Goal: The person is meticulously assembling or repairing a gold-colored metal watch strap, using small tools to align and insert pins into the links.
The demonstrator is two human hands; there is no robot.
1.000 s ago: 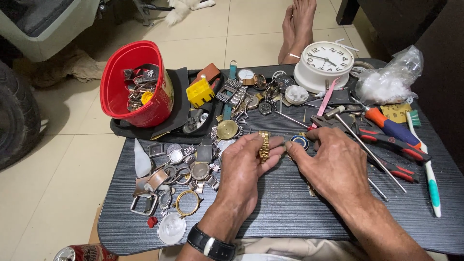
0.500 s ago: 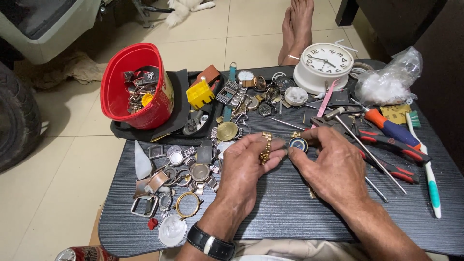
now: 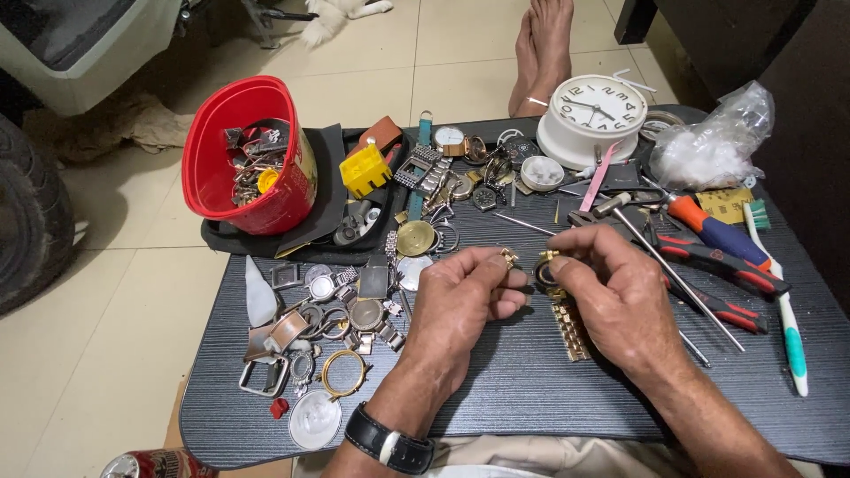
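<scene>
The 2 hands meet in the middle of the dark surface [image 3: 531, 398]. The right hand [image 3: 620, 301] pinches a small gold watch [image 3: 546, 265] by its round case, so its grip is closed on the watch. The gold strap [image 3: 571, 327] hangs down from the case and lies on the surface, partly hidden under the right hand. The left hand [image 3: 460, 305] holds the other gold strap end [image 3: 509, 258] between thumb and finger, just beside the case. Its grip is closed on that bit too.

I think the step in hand is lining up the strap end with the case. It looks like fiddly work that calls for steady fingers, because the 2 parts are very small and close together.

A red bucket [image 3: 266, 190] stands on a black tray [image 3: 328, 221] at the back left. It holds a pile of watch bits and a yellow piece. A clear plastic bag [image 3: 717, 137] at the back right holds something white. A white clock [image 3: 593, 115] sits beside it. Loose rings and cases [image 3: 328, 327] lie to the left of the left hand.
</scene>
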